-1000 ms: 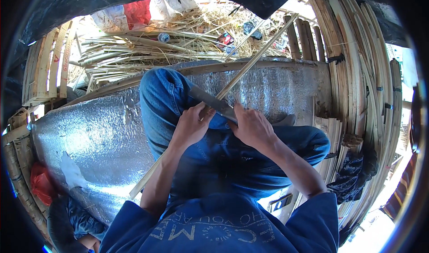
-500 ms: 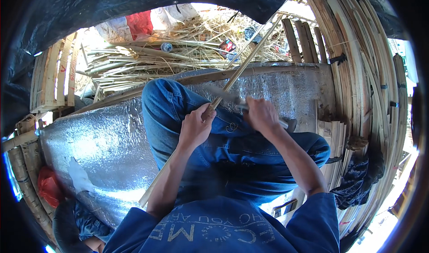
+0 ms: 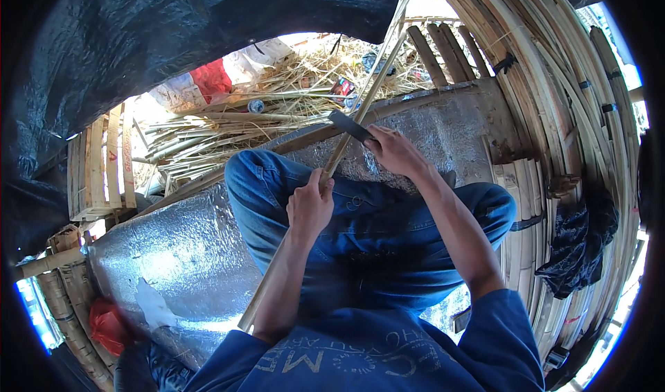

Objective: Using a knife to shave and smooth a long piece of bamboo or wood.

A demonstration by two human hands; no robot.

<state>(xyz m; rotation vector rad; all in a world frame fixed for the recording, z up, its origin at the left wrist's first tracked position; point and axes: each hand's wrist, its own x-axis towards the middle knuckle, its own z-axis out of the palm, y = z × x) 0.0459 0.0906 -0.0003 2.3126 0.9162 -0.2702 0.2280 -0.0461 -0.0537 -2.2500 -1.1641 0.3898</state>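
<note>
Knife (image 3: 348,125) now higher along bamboo strip (image 3: 360,111), gripped by right hand (image 3: 396,151); left hand (image 3: 309,206) clenched lower on strip, above knee.

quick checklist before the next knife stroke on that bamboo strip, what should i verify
1. Left hand closed firmly around the long pale bamboo strip: ok.
2. Right hand gripping the dark flat-bladed knife: ok.
3. Blade meeting the strip: ok, it lies across the strip just above the left hand.
4. Left fingers out of the blade's path: cannot tell; the hand sits close below the blade, so judge this risky.
5. Blue-jeaned knee away from the edge: cannot tell; it lies right under the work.
6. Strip's far end free to move: cannot tell; it runs up toward the stacked bamboo slats and out of view.
</note>
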